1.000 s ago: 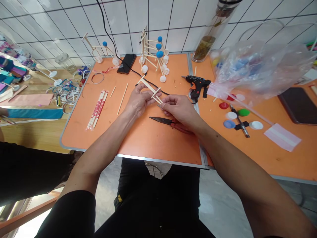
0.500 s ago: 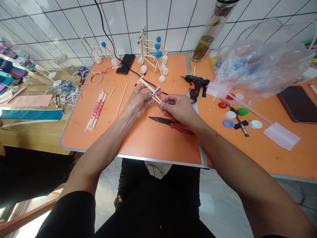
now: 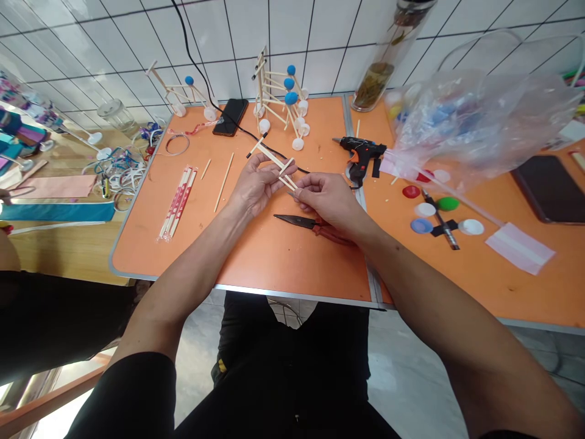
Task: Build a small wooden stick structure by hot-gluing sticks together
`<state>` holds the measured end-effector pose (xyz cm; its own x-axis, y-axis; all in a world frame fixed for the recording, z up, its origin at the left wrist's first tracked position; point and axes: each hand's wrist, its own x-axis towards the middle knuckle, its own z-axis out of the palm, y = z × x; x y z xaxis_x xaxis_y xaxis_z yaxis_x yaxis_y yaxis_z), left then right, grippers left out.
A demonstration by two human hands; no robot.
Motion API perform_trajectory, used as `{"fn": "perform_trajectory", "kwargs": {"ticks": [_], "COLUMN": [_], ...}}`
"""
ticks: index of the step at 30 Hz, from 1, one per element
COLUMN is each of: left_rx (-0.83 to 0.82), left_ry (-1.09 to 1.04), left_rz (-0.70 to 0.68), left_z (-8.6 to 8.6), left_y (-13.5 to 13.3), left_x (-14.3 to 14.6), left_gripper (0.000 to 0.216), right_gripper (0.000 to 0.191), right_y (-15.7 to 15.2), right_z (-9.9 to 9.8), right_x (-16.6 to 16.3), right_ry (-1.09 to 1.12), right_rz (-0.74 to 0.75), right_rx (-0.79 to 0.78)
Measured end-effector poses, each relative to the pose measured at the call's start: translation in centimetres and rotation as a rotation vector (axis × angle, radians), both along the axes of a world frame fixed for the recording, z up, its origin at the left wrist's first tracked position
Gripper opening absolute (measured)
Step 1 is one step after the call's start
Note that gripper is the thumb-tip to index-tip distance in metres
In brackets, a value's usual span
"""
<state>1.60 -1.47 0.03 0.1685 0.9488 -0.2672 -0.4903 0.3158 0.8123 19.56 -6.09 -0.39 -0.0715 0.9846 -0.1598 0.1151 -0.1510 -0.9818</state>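
Above the middle of the orange table, my left hand (image 3: 256, 186) grips a small frame of joined wooden sticks (image 3: 273, 159), with a dark-tipped crosspiece at its far end. My right hand (image 3: 326, 198) pinches the near end of the same frame, where two thin sticks stick out. Both hands are closed on it, and some fingertips are hidden. Beneath my right hand lie red-handled pliers (image 3: 297, 221), their jaws pointing left. A loose stick (image 3: 223, 183) and a shorter stick piece (image 3: 205, 169) rest left of my left hand.
Wrapped chopsticks (image 3: 178, 204) lie at left. Behind stand stick models with bottle-cap wheels (image 3: 283, 100), beside a phone (image 3: 231, 117) and a black cord. A glue gun (image 3: 360, 155), bottle caps (image 3: 421, 226) and a plastic bag (image 3: 475, 122) are at right. Another person's hand shows at far left.
My hands and the stick frame stay almost in place. At the far left edge, another person's hand and arm have come further into view.
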Motion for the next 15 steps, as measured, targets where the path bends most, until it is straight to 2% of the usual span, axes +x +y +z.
{"fn": "perform_trajectory", "kwargs": {"ticks": [15], "left_rx": [0.023], "left_ry": [-0.017], "left_rz": [0.007], "left_z": [-0.43], "left_y": [0.09], "left_x": [0.12], "left_gripper": [0.052], "right_gripper": [0.011], "right_y": [-0.04], "right_z": [-0.02], "right_x": [0.02], "right_ry": [-0.02], "right_rz": [-0.002], "right_rx": [0.003]}}
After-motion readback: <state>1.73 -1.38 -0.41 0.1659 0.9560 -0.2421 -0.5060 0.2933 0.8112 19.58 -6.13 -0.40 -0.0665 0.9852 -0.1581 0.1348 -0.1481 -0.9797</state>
